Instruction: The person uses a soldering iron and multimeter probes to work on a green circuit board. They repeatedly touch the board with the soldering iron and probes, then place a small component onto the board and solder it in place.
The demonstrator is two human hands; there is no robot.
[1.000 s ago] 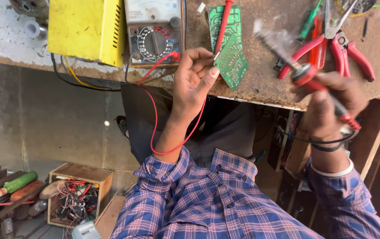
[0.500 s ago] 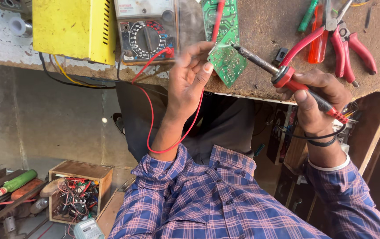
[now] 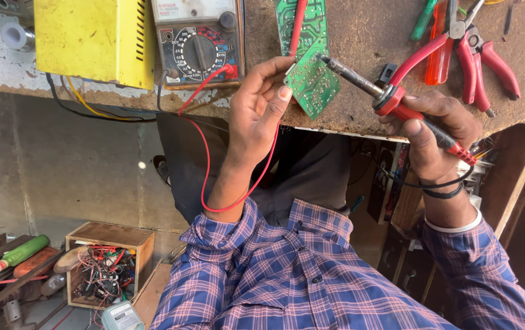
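Head view, the only one I have: my left hand [image 3: 256, 116] pinches the near edge of a small green circuit board [image 3: 313, 85] between thumb and fingertips, tilting it up off the surface [image 3: 360, 36] so its solder side faces the camera; held this way the joints are exposed and the board is steadied against the bench edge rather than lying flat. My right hand [image 3: 439, 131] is closed in a fist-like grip around the red handle of a soldering iron [image 3: 390, 98], the dark barrel angled leftward so the tip meets the upper right edge of the board; the grip sits well back on the handle, away from the hot metal. A second green board [image 3: 302, 21] lies flat just beyond, with a red probe [image 3: 298, 24] resting across it. A red lead [image 3: 204, 159] runs from the analogue multimeter [image 3: 198, 40] and loops down under my left wrist, kept within reach for checks. The yellow box [image 3: 94, 40] sits left of the meter. Red-handled pliers [image 3: 476, 55] and an orange screwdriver [image 3: 439, 49] lie to the right, beside the iron hand. Below, on the floor, a wooden box of tangled wires [image 3: 106, 266].
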